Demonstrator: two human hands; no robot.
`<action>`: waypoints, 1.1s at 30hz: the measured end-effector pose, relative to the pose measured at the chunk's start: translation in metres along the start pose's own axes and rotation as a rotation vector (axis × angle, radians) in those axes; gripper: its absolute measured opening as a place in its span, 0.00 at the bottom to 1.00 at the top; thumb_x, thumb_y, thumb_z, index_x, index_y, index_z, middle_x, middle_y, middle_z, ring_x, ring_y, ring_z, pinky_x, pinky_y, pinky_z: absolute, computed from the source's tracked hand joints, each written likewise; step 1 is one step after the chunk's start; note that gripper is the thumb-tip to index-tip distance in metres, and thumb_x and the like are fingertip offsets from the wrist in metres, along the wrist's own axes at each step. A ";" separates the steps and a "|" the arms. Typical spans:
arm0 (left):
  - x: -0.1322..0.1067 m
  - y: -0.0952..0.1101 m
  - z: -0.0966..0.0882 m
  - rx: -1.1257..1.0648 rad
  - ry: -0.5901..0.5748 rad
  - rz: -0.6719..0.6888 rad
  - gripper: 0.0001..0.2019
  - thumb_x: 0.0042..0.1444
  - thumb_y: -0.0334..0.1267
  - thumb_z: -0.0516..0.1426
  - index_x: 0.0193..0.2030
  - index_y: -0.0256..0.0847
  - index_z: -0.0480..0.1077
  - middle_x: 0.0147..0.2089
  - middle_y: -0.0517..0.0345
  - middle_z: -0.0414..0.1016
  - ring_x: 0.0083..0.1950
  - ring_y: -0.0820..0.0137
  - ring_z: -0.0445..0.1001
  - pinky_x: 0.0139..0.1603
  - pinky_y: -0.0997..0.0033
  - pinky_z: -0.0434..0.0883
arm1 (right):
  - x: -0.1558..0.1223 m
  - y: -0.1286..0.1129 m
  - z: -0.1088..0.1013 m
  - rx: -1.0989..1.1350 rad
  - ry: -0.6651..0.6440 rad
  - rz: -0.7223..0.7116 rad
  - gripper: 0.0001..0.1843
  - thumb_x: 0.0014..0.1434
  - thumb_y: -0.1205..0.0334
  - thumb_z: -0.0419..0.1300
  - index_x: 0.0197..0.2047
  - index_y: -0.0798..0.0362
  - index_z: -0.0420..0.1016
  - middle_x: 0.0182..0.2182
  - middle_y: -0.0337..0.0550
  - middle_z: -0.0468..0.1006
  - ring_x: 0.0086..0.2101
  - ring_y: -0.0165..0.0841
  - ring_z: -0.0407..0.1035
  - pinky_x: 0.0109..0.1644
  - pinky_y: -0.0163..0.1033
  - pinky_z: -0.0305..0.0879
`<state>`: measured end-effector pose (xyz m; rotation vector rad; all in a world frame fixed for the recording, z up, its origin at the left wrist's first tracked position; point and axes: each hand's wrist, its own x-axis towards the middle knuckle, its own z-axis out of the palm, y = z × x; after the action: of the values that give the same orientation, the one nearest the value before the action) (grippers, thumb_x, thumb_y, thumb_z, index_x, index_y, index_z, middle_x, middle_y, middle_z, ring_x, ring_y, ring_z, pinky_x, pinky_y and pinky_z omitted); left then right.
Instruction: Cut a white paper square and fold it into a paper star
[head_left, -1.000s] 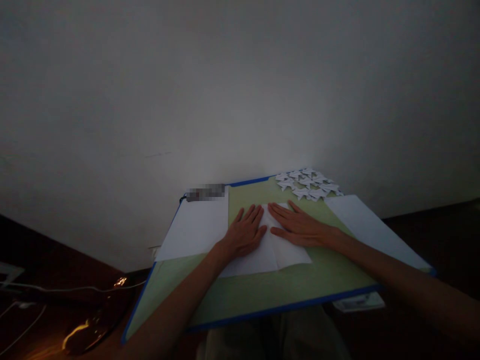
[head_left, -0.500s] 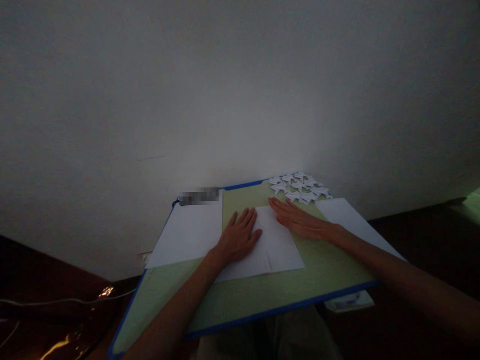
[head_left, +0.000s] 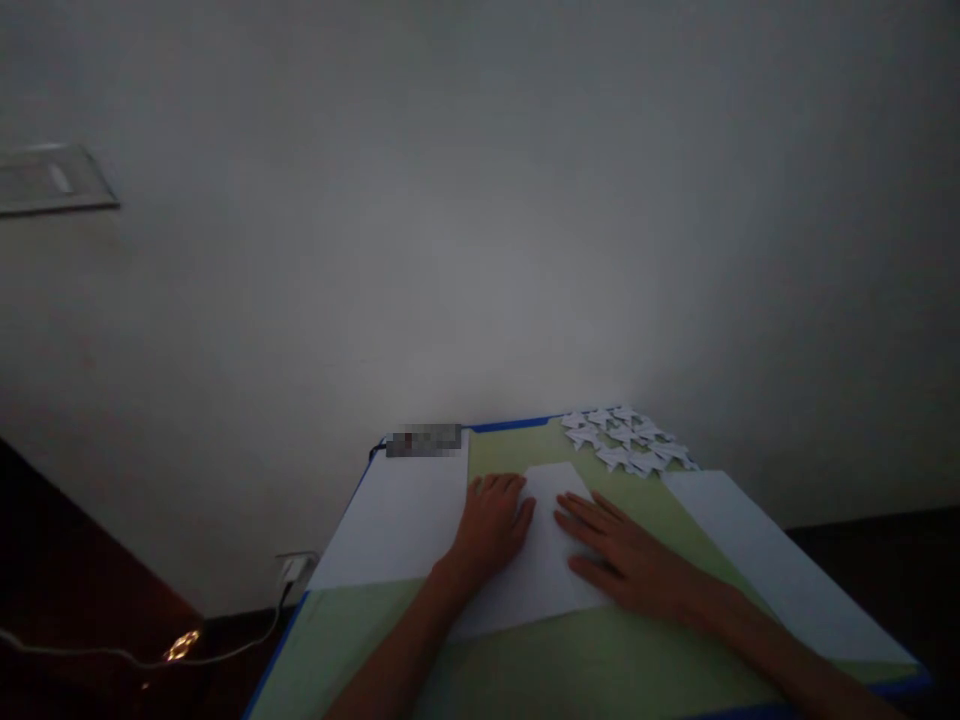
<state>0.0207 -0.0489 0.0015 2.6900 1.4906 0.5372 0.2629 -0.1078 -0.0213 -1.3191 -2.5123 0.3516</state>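
Observation:
A white sheet of paper (head_left: 546, 560) lies in the middle of a green board with a blue rim (head_left: 525, 680). My left hand (head_left: 491, 525) rests flat on the sheet's left side, fingers pointing away from me. My right hand (head_left: 626, 560) lies flat on its right side, fingers stretched out and pressing the paper down. Both hands are open and hold nothing. The room is dim.
Several small folded white paper pieces (head_left: 624, 440) are grouped at the board's far right corner. A white sheet (head_left: 397, 525) lies at the left and another (head_left: 765, 560) at the right. A pale wall (head_left: 480, 250) rises behind; a cable (head_left: 225, 652) runs along the dark floor.
My right hand has slid back toward me from the sheet's far edge to its right side. My left hand stays on the paper. The camera has tilted upward.

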 end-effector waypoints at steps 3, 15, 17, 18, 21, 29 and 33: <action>-0.004 -0.011 0.003 0.005 -0.044 0.067 0.17 0.70 0.40 0.52 0.62 0.42 0.72 0.66 0.48 0.74 0.66 0.56 0.70 0.69 0.49 0.64 | 0.026 0.008 -0.008 -0.002 0.061 0.010 0.29 0.69 0.51 0.59 0.70 0.48 0.69 0.71 0.50 0.65 0.70 0.46 0.58 0.76 0.59 0.48; -0.015 -0.016 0.005 -0.005 -0.054 0.124 0.19 0.70 0.45 0.53 0.63 0.45 0.70 0.68 0.49 0.72 0.67 0.54 0.68 0.69 0.46 0.63 | 0.097 0.023 0.026 0.092 0.362 0.053 0.15 0.69 0.57 0.55 0.50 0.50 0.81 0.48 0.52 0.79 0.51 0.45 0.75 0.59 0.50 0.70; -0.016 -0.015 0.004 0.002 -0.051 0.133 0.19 0.69 0.44 0.53 0.63 0.44 0.70 0.68 0.49 0.72 0.67 0.54 0.68 0.69 0.46 0.63 | 0.091 0.026 0.026 0.156 0.366 0.028 0.18 0.70 0.54 0.54 0.52 0.50 0.81 0.49 0.53 0.80 0.51 0.45 0.74 0.60 0.51 0.70; -0.017 -0.015 0.004 0.005 -0.048 0.136 0.18 0.69 0.44 0.53 0.63 0.44 0.70 0.68 0.49 0.72 0.67 0.54 0.68 0.69 0.45 0.63 | 0.089 0.026 0.025 0.174 0.372 0.025 0.18 0.71 0.52 0.54 0.52 0.50 0.81 0.49 0.53 0.80 0.51 0.45 0.74 0.60 0.51 0.70; -0.017 -0.015 0.005 0.009 -0.047 0.139 0.19 0.70 0.44 0.53 0.63 0.43 0.70 0.68 0.48 0.72 0.67 0.54 0.68 0.69 0.45 0.63 | 0.089 0.024 0.023 0.168 0.370 0.019 0.18 0.70 0.51 0.54 0.50 0.50 0.82 0.47 0.53 0.81 0.51 0.46 0.75 0.60 0.52 0.70; -0.016 -0.011 0.002 0.050 -0.058 0.101 0.19 0.70 0.46 0.52 0.62 0.44 0.71 0.67 0.50 0.72 0.66 0.56 0.69 0.69 0.48 0.63 | 0.088 0.029 0.016 0.118 0.515 0.092 0.17 0.68 0.55 0.53 0.47 0.51 0.82 0.45 0.52 0.82 0.48 0.45 0.75 0.58 0.53 0.71; -0.013 -0.008 0.001 0.078 -0.037 -0.002 0.19 0.69 0.46 0.52 0.61 0.42 0.71 0.69 0.45 0.70 0.66 0.50 0.68 0.65 0.43 0.65 | 0.086 0.040 0.008 0.097 0.564 0.197 0.17 0.67 0.56 0.52 0.48 0.51 0.80 0.44 0.52 0.80 0.43 0.44 0.75 0.55 0.54 0.72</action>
<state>0.0081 -0.0547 -0.0047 2.7398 1.5360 0.4352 0.2438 -0.0148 -0.0309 -1.3940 -1.8878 0.1135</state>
